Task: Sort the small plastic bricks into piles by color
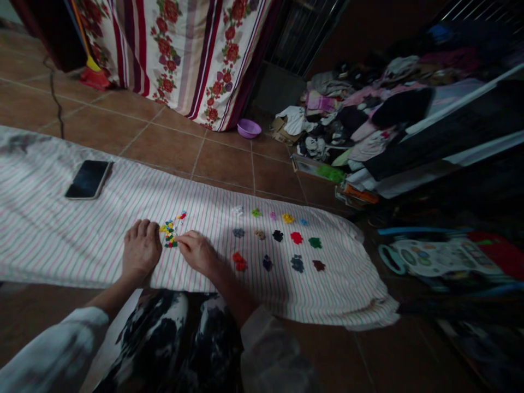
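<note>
A small cluster of multicoloured toy building bricks (169, 234), with yellow, green, red and blue parts, lies on the striped cloth between my hands. My left hand (141, 248) rests palm down on the cloth at its left, fingers laid forward, the index side close against the yellow part. From the right, my right hand (198, 252) reaches in with thumb and index finger pinched at the cluster's edge; what they grip is too small to make out. Just above the cluster lies a separate red and blue piece (182, 215).
Sorted piles of tiny pieces lie right of my hands, including yellow (288, 218), red (296, 238), orange-red (239, 261) and dark green (315, 243). A phone (89, 179) lies left on the striped cloth (204, 196). Beyond are a purple bowl (249, 129) and heaped clothes (347, 103).
</note>
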The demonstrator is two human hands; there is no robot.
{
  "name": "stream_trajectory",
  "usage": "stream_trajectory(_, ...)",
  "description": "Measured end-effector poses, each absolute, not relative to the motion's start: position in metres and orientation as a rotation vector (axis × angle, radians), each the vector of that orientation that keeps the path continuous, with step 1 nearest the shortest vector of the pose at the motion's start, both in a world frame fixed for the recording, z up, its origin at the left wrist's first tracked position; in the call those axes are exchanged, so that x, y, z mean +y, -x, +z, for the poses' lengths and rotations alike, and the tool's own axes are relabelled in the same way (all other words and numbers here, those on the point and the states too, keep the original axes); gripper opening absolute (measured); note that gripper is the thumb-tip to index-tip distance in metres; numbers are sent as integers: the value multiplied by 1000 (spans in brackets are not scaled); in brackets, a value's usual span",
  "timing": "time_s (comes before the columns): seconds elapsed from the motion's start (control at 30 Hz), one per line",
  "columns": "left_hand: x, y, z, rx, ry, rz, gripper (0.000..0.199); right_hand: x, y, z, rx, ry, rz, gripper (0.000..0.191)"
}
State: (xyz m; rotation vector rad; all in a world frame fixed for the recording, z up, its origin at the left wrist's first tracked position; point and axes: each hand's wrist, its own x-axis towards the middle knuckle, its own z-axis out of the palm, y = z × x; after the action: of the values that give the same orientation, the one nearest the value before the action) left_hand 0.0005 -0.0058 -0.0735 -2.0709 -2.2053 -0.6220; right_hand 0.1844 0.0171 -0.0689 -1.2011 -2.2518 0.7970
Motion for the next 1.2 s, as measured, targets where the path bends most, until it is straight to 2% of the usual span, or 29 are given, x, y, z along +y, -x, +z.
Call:
stream_trajectory(0.2,-3,2,-77,-2219,2049,-710,33,7,-168,-68,-2345,1273,755,32)
stream_trajectory(0.53,-2,0,-74,-2266,2052,-602,33,6,-162,-65,-2401,1361,668,36)
stream_trajectory(0.87,-3,0,-76,-2216,2026,-578,33,7,-156,-66,-2356,1515,523,29)
stream_trajectory(1.2,-4,-2,-71,-2207,2019,-505,35,13,-154,-75,-2148,1556,543,25)
